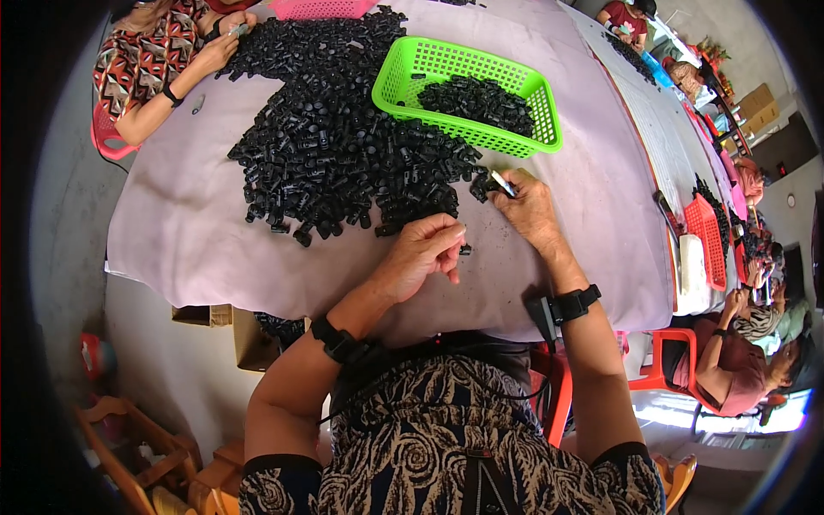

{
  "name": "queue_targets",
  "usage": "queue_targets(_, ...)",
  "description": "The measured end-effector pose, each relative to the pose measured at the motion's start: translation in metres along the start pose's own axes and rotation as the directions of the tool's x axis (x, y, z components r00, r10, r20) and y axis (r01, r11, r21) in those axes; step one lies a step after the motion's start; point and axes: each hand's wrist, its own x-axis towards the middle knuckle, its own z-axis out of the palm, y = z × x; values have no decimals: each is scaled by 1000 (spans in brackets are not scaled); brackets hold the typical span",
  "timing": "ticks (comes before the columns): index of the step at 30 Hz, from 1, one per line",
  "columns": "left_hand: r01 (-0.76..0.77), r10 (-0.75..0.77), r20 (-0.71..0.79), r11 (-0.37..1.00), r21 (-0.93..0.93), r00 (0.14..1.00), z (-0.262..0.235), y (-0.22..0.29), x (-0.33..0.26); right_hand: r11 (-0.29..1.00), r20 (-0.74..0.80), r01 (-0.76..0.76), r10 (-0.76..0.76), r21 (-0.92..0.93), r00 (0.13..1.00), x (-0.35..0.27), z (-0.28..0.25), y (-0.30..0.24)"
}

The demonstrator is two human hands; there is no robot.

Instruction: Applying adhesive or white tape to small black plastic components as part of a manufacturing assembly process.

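A big heap of small black plastic parts (330, 142) covers the middle of a table with a pale pink cloth (180, 223). My left hand (425, 253) rests on the cloth at the heap's near edge, fingers pinched on a small black part (464, 250). My right hand (525, 206) lies further right and grips a small metal tool (503, 183) pressed against a black part (482, 185). A bright green basket (403, 64) behind my hands holds more black parts (476, 101).
Another person in a patterned top (159, 56) works at the far left of the table, beside a pink basket (318, 9). Several people sit along a long table at right with a red basket (705, 236). Cardboard boxes (232, 330) stand under the table.
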Motion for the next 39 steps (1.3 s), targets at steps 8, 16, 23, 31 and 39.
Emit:
queue_targets(8, 13, -13, -4, 1000, 24, 1000, 0, 0, 0, 997, -38, 68, -66, 45, 997, -1, 3, -4)
queue_targets(16, 16, -16, -4, 1000, 21, 1000, 0, 0, 0, 999, -27, 49, -50, -10, 998, 0, 2, -4)
queue_targets(23, 19, -19, -7, 1000, 10, 1000, 0, -1, 1, 999, -7, -26, 26, 28, 1000, -11, 4, -9)
queue_targets(31, -39, 38, -89, 999, -10, 995, 1, -5, 2, 927, 156, -92, 36, 364, 987, -27, 6, -36)
queue_targets(39, -20, 19, -76, 1000, -9, 997, 2, -3, 0, 938, 304, -62, -47, 340, 951, -33, -3, -56)
